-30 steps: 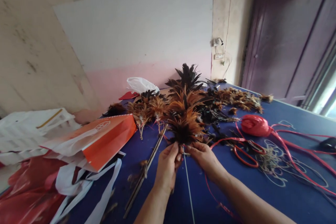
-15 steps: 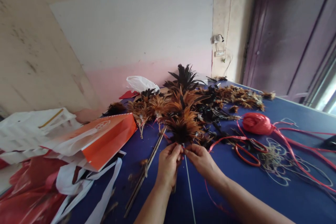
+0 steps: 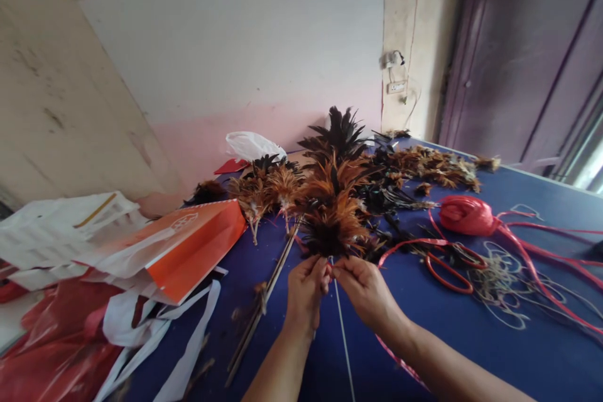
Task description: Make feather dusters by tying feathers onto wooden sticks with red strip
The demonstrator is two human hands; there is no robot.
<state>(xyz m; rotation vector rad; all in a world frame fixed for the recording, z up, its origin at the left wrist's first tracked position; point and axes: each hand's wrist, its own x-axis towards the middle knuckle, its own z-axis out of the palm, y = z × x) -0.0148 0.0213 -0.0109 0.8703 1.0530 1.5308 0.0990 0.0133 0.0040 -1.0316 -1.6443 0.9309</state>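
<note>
A bunch of brown and black feathers (image 3: 333, 226) stands fanned out over the blue table (image 3: 494, 352). My left hand (image 3: 306, 292) is closed round the base of the bunch. My right hand (image 3: 365, 292) pinches the same base from the right, its fingertips touching those of the left. A thin red string (image 3: 400, 361) runs under my right forearm. More feather bundles (image 3: 268, 191) lie behind, along with a heap of loose feathers (image 3: 424, 166).
An orange paper bag (image 3: 188, 251) and white and red plastic bags (image 3: 56, 333) crowd the left. Thin sticks (image 3: 264, 301) lie left of my hands. A red string roll (image 3: 464, 215), red-handled scissors (image 3: 447, 264) and pale twine (image 3: 506, 279) sit on the right. A wall stands behind.
Both hands stay pinched at the feather bunch's base, their fingertips now closer together. The view has shifted slightly.
</note>
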